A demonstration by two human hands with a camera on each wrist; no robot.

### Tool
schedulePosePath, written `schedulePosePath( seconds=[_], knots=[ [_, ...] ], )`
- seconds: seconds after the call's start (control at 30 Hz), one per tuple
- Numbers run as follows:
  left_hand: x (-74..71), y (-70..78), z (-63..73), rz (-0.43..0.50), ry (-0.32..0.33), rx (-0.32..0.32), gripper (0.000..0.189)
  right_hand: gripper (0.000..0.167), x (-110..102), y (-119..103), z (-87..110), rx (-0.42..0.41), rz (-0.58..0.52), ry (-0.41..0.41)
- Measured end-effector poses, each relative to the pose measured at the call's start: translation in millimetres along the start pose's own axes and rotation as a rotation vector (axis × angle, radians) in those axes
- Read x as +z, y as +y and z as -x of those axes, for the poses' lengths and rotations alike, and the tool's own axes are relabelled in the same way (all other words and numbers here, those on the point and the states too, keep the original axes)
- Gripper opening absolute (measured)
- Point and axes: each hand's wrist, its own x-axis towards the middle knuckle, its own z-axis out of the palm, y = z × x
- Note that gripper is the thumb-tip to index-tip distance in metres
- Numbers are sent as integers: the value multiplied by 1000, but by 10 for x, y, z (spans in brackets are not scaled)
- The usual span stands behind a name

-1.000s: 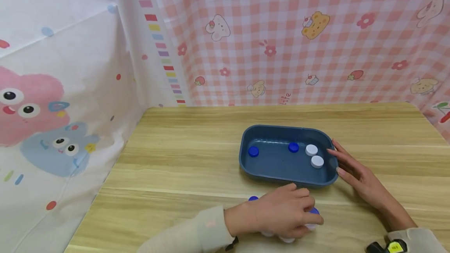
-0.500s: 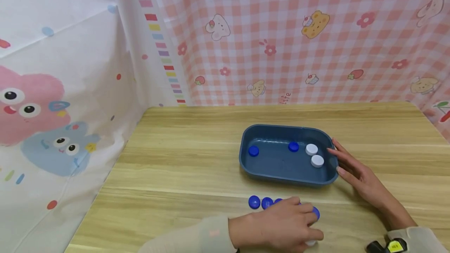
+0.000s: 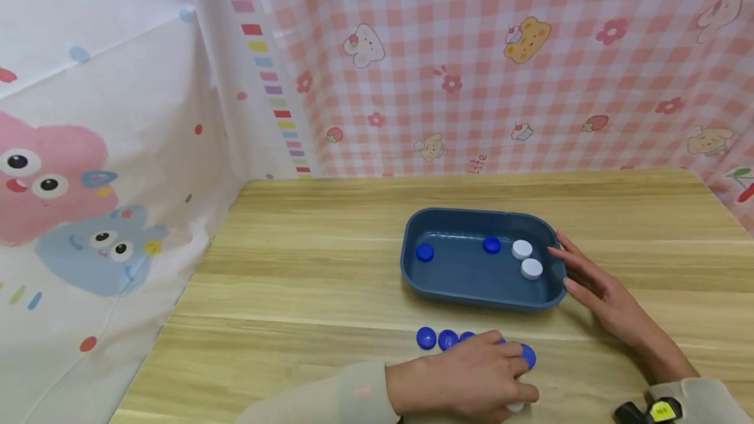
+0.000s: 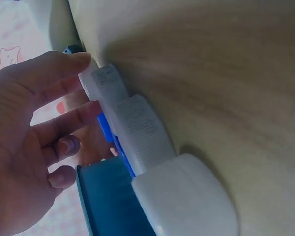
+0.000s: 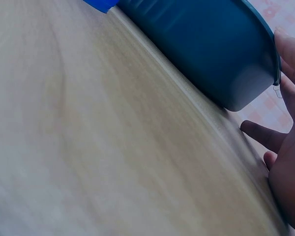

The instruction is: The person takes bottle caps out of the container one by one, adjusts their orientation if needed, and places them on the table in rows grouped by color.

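Note:
At the table's near side, my left hand (image 3: 471, 378) pinches a white bottle cap (image 4: 89, 84) between thumb and finger. That cap is the far end of a line of touching white bottle caps (image 4: 142, 132) in the left wrist view. A row of blue bottle caps (image 3: 427, 338) lies beyond this hand, partly hidden by it. Behind stands a dark blue tray (image 3: 471, 300) with two blue caps (image 3: 425, 253) and two white caps (image 3: 531, 269) inside. My right hand (image 3: 609, 306) rests its fairly straight fingers and thumb against the tray's right rim.
The wooden table (image 3: 306, 260) extends left and right of the tray. A pink checked cloth (image 3: 448, 84) hangs at its back edge, and a white printed cloth (image 3: 118, 149) hangs on the left. A black strap device (image 3: 648, 411) sits at the right wrist.
My left hand has come nearer and slightly down, uncovering more of the blue cap row, then shifted a little left with the white cap. The right hand and tray stay put.

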Motion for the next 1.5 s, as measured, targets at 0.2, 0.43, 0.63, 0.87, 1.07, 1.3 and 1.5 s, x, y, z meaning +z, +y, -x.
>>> schedulePosePath(
  seconds=[0.2,0.43,0.63,0.87,1.07,1.3,1.5],
  knots=[
    [24,5,0,-29,8,-5,31,48,-9,3,1,-16,29,-1],
    [33,10,-17,-24,-2,-8,31,48,-10,3,3,-12,23,3],
    [34,15,-21,-27,-3,-15,29,48,-2,14,6,-11,26,6],
    [50,16,-15,17,9,-27,26,48,3,-2,3,-2,-11,2],
    [54,22,-10,-7,25,-33,25,49,1,8,4,-5,-6,-2],
    [44,21,2,-31,40,-38,25,48,-3,1,1,-1,-9,-3],
    [-178,-103,82,16,54,-102,32,48,4,-20,-1,-14,-30,-1]
  ],
)
